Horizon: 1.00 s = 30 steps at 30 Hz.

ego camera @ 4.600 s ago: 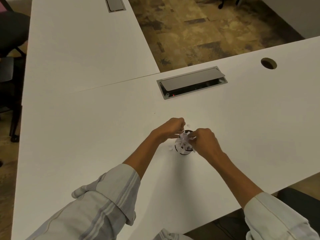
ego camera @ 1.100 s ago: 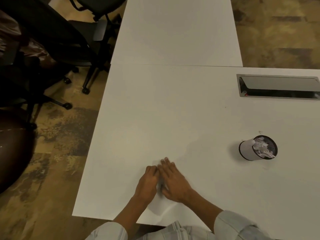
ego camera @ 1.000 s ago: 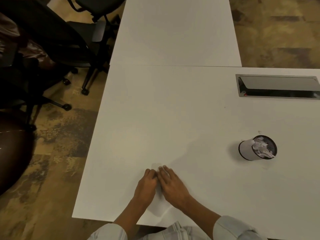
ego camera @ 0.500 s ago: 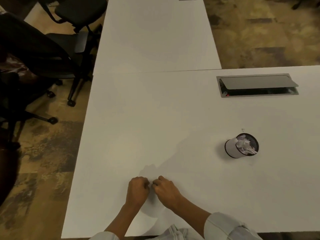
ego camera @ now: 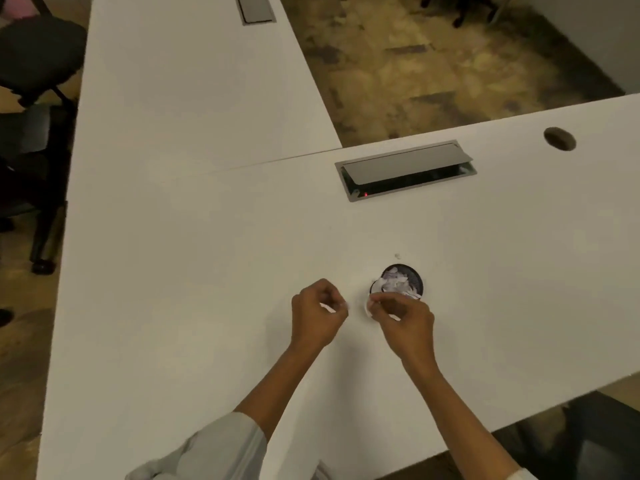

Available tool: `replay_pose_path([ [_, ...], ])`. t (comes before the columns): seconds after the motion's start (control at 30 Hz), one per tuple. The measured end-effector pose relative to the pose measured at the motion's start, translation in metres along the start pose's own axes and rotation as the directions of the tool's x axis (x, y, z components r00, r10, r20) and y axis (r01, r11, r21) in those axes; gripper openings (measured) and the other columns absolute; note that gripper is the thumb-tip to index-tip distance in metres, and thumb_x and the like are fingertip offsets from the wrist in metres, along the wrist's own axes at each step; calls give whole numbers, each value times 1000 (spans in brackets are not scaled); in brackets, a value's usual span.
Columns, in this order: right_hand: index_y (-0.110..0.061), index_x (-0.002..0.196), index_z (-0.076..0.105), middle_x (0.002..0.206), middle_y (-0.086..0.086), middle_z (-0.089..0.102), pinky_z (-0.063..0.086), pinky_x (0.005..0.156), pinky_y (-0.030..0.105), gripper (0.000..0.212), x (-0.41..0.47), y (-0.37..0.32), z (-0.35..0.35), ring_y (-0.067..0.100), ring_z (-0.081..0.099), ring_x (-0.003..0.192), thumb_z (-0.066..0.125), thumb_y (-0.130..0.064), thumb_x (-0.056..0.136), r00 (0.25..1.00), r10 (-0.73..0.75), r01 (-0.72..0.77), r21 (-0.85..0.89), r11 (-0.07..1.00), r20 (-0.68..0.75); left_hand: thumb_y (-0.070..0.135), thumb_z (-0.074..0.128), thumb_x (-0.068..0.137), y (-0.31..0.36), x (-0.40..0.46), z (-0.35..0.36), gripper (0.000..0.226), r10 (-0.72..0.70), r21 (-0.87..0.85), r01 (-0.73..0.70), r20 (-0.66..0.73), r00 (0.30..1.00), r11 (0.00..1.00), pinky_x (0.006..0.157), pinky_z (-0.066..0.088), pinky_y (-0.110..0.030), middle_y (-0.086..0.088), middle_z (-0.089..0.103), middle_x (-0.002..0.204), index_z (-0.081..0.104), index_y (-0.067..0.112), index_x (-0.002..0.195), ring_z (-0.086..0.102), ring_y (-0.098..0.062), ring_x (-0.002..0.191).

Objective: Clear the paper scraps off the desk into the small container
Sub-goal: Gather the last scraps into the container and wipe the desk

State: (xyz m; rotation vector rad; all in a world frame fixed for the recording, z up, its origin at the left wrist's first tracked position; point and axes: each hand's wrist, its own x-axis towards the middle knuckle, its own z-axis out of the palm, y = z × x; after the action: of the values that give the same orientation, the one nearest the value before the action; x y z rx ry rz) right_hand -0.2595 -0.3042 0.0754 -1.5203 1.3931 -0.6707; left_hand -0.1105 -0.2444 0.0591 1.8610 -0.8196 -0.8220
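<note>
Head view. Desk (ego camera: pixel 194 271): white, L-shaped, a seam running where its two tops meet, beyond the hands. Cable hatch (ego camera: pixel 405 169): grey metal, lid raised, a red light inside, set into the desk well beyond the right hand. Grommet hole (ego camera: pixel 559 138): round, far to the right of that hand. Second hatch (ego camera: pixel 256 8): at the far end of the adjoining top. Floor (ego camera: pixel 433 64): mottled brown carpet. Office chair (ego camera: pixel 34 57): black, far to the left of the left hand.

Small container (ego camera: pixel 403 282): round, white wall, dark rim, upright on the desk just beyond the right hand, heaped with white paper scraps (ego camera: pixel 394 284). One loose scrap (ego camera: pixel 397 256): on the desk just past the container.

Left hand (ego camera: pixel 317 318): fingers curled closed, pinching a white scrap, just left of the container. Right hand (ego camera: pixel 403 323): fingers pinched on a white scrap at the container's near rim. Sleeves pale, rolled up.
</note>
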Motion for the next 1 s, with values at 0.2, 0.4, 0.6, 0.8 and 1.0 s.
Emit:
replay_pose_path([
  [0.2,-19,89,69,78,-6,74,52,68,8,14,61,8,-54,2,70,72,74,-10,80,997,-52,41,-201,979,-48,10,67,71,51,45,79,11,66,252,-87,91,994,964,59,55,-32,4,67,66,60,18,68,64,-15,66],
  [0.4,-13,93,78,86,6,77,50,63,15,12,87,20,-56,18,72,73,70,-12,84,989,-82,128,-442,888,122,4,68,70,53,64,96,10,11,413,-116,247,969,903,64,56,-34,-8,69,78,66,11,75,65,-25,73],
  [0.6,-18,105,74,95,2,76,51,74,21,26,97,15,-69,17,70,77,55,-10,90,967,-97,206,-502,840,234,-3,67,65,57,73,78,17,17,303,-107,286,958,947,54,47,-13,-7,73,76,71,8,78,63,-13,60],
  [0.8,-23,99,75,91,1,77,57,72,31,32,92,5,-80,22,71,81,53,-5,86,971,-158,233,-563,793,180,4,77,71,56,77,60,15,24,203,-89,299,954,975,69,59,-22,-5,74,80,70,8,83,73,-13,70],
  [1.0,-15,139,47,143,7,51,24,114,56,56,46,30,-50,24,47,133,53,-19,83,815,-213,575,-705,416,539,-9,48,75,35,47,58,32,137,163,-189,285,949,968,73,59,-24,-5,68,92,62,10,97,71,-10,87],
])
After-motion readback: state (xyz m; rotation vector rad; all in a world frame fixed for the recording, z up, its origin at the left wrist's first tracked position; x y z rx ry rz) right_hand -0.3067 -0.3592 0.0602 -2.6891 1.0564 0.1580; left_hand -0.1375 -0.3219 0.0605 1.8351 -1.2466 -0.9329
